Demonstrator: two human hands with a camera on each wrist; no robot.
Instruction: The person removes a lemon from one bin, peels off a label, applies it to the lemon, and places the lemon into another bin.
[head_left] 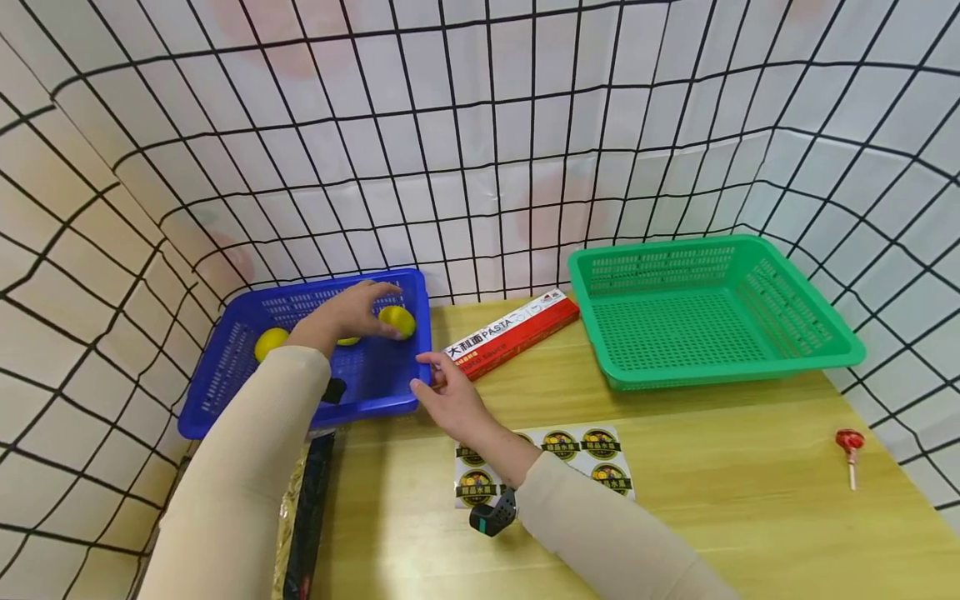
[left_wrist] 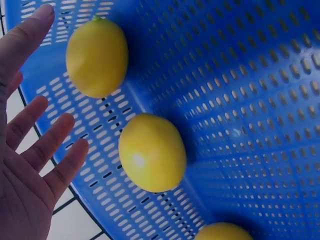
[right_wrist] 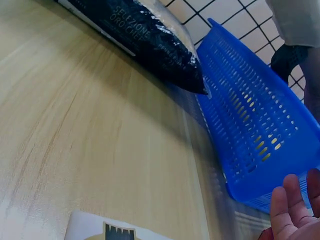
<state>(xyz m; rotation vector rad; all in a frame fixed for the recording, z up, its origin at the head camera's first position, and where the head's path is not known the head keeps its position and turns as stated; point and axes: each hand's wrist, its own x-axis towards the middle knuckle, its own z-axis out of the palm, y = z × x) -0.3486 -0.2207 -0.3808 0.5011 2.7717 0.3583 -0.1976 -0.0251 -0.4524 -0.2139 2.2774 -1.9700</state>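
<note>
A blue basket (head_left: 378,407) stands at the left with several yellow lemons in it. My left hand (head_left: 351,315) reaches inside, its fingers spread beside a lemon (head_left: 397,322) near the right end. In the left wrist view, a gap shows between that hand (left_wrist: 30,160) and the lemons, including one lemon (left_wrist: 97,57) with a green stem end and another lemon (left_wrist: 152,152). My right hand (head_left: 455,403) is at the basket's front right corner, fingers extended along the rim; whether they touch it I cannot tell. The right wrist view shows these fingers (right_wrist: 285,212) holding nothing.
A red and white pasta box (head_left: 510,333) lies right of the blue basket, near a green basket (head_left: 611,371). A sticker sheet (head_left: 577,467) lies under my right forearm. A dark package (right_wrist: 145,37) lies before the blue basket; a red lollipop (head_left: 850,442) is far right.
</note>
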